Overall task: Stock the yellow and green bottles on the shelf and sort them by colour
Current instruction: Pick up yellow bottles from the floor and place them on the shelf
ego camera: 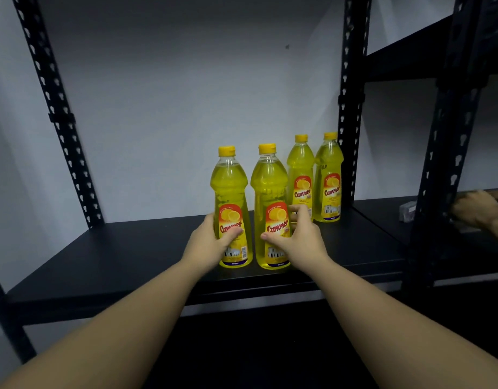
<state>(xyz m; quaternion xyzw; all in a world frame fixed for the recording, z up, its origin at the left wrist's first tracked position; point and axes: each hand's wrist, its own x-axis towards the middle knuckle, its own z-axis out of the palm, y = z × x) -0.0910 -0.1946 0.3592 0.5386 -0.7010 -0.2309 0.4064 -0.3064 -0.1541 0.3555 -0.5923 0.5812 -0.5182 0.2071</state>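
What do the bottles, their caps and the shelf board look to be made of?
Bottles: clear glossy plastic, probably; the yellow liquid shows through and highlights run down the necks. Caps: opaque yellow plastic, smooth. Shelf board: matte black, likely painted metal or laminate; the look leaves it open.

A single head-worn wide-angle view looks forward and slightly down at a black metal shelf board [130,248], close enough that both forearms reach in from 6 o'clock. A neighbouring black metal rack [450,136] fills 3 o'clock.
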